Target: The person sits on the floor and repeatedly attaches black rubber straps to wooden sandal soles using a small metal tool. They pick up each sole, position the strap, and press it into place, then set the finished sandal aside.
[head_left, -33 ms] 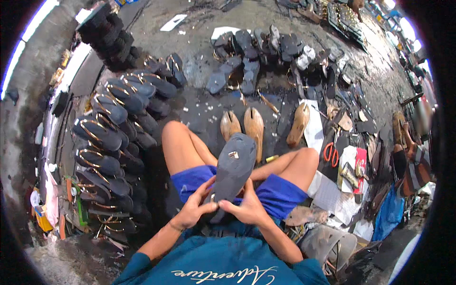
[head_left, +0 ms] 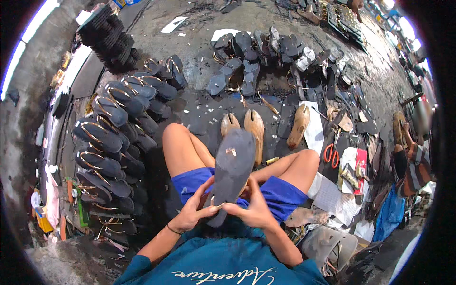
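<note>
Remotely, I see L hand point(head_left: 190, 214) & R hand point(head_left: 257, 212), each grip holding a dark sole point(head_left: 232, 171) by its narrow end, over blue shorts point(head_left: 284, 197). Risk: uneven thumb pressure could twist it, e.g. slipping free.

My left hand point(head_left: 194, 208): one, curled in a grip, thumb point(head_left: 208, 211) pointing inward. My right hand point(head_left: 251, 209): one, likewise curled, thumb tip close to its counterpart. My forearms point(head_left: 160, 243): two, bare, converging from below. My knees point(head_left: 175, 131): two, bent, spread wide.
</note>
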Motion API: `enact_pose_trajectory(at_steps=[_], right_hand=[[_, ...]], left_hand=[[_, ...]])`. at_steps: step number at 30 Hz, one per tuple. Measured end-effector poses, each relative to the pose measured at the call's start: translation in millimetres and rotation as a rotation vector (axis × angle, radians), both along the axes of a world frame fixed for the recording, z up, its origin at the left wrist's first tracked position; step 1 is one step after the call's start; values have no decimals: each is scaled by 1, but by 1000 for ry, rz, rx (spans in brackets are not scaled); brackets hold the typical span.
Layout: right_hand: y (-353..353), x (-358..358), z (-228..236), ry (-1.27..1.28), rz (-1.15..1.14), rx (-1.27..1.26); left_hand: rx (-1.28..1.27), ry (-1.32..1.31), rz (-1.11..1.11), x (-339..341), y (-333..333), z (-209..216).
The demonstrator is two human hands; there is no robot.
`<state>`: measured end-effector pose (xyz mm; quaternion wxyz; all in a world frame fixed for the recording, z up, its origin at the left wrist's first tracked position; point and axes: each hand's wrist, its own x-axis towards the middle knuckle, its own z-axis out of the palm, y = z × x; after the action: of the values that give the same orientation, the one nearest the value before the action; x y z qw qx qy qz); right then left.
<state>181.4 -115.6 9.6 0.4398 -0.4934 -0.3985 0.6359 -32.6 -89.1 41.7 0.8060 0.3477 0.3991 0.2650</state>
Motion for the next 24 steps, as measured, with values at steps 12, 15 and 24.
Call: enact_pose_trajectory(at_steps=[12,15,24], right_hand=[[20,26,38,-58,-169,50],[4,64,18,66,-222,-181],[110,67,-3,-443,-231,307]], left_hand=[[-83,-234,472,83,125,-40],[-79,-282,478,53,159,-43],[-704,-1255,168,61,110,-68]])
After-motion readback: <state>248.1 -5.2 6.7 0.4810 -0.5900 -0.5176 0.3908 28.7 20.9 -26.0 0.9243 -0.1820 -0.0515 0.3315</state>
